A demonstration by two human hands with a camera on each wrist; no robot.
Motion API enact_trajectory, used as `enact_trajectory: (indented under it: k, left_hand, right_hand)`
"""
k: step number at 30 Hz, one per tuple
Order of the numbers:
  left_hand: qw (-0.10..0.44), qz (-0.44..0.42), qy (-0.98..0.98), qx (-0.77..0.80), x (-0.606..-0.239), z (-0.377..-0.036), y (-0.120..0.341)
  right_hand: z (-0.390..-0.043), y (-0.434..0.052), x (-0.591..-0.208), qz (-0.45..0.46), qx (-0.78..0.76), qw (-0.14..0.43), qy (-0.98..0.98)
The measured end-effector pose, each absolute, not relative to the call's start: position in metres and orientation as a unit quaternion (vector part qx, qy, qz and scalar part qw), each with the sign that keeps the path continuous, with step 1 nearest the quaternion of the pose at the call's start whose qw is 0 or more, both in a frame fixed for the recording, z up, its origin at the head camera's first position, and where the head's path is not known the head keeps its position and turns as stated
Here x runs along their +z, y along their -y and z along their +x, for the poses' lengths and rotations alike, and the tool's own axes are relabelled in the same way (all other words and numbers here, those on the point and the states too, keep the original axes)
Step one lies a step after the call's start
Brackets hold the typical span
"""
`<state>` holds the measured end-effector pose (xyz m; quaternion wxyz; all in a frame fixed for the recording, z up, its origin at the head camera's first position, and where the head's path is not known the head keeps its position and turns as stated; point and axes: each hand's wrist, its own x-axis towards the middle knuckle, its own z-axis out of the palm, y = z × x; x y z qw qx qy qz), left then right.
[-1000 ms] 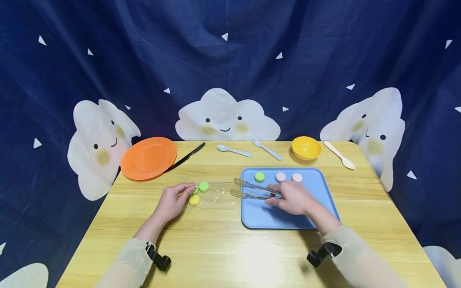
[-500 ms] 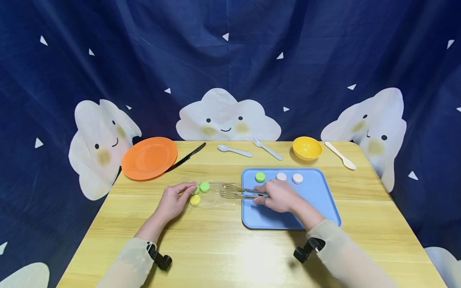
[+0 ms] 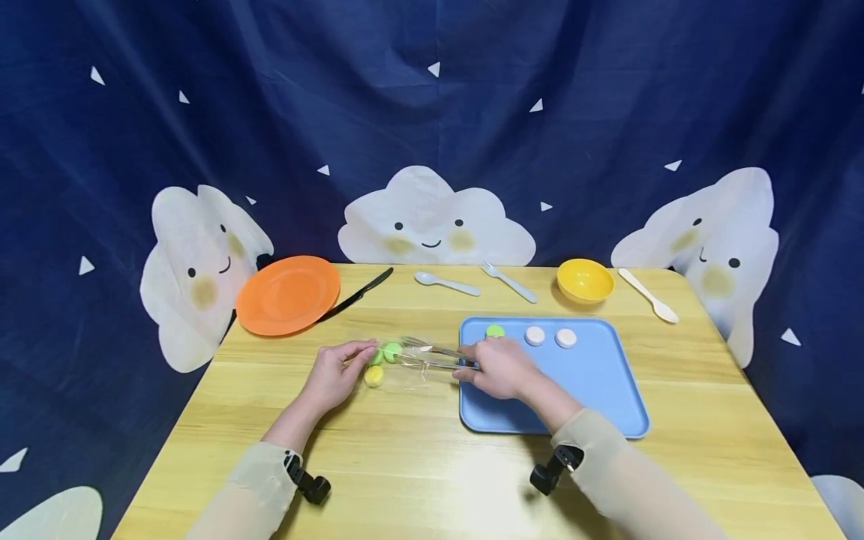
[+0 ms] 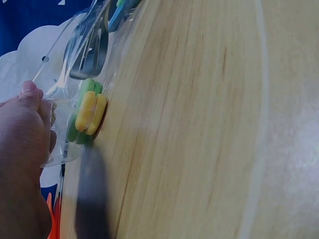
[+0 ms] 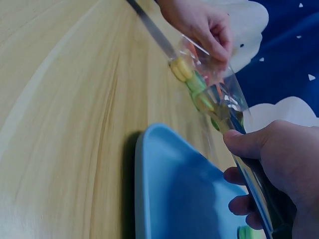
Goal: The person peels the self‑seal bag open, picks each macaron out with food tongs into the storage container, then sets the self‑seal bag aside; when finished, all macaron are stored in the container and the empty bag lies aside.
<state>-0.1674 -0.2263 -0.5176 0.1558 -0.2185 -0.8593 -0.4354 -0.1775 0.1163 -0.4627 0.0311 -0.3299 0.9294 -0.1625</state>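
My left hand (image 3: 335, 375) pinches the edge of a clear plastic bag (image 3: 413, 381) between thumb and fingers. In the bag lie a yellow macaron (image 4: 91, 112) and two green macarons (image 3: 392, 352). A pair of metal tongs (image 3: 442, 365) is gripped in my right hand (image 5: 284, 154), over the left part of a blue tray (image 3: 574, 401). Its tips reach into the bag's right side, spread slightly apart, right at a green macaron. On the tray, a green macaron (image 3: 495, 330) is partly hidden behind my right hand, beside two pale pink macarons (image 3: 535, 336).
Along the back of the table lie an orange plate (image 3: 289, 295), a black knife (image 3: 358, 294), a pale spoon (image 3: 447, 283) and a fork (image 3: 509, 283). A yellow bowl (image 3: 585, 280) and a cream spoon (image 3: 648, 295) are at the back right.
My right hand has carried the tongs leftward from above the tray, so the tips are now in the bag by the green macaron. The left hand keeps its hold on the bag.
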Motion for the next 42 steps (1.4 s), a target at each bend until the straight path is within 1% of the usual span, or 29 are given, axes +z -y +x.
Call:
enact_trajectory:
  k: [12,17,25,31,38,42]
  left_hand:
    - [0.153,-0.214,0.863,-0.432,-0.52,-0.168,0.225]
    - [0.156,-0.212,0.862,-0.433,-0.52,-0.168,0.225]
    - [0.168,-0.212,0.864,-0.426,-0.522,-0.168,0.226]
    - [0.172,-0.21,0.866,-0.419,-0.523,-0.169,0.228]
    - [0.17,-0.208,0.866,-0.422,-0.521,-0.168,0.229]
    - [0.159,-0.204,0.865,-0.431,-0.52,-0.168,0.231]
  right_hand:
    - [-0.179,-0.098,-0.467,-0.322,-0.162,0.034,-0.932]
    - [-0.179,-0.096,-0.465,-0.318,-0.17,0.042,-0.932]
    - [-0.178,-0.1,-0.463,-0.33,-0.174,0.031,-0.927]
    - [-0.173,-0.11,-0.459,-0.33,-0.179,0.041,-0.926]
    - [-0.164,-0.136,-0.454,-0.341,-0.204,0.026,-0.917]
    - [-0.157,-0.157,-0.451,-0.325,-0.214,0.022,-0.921]
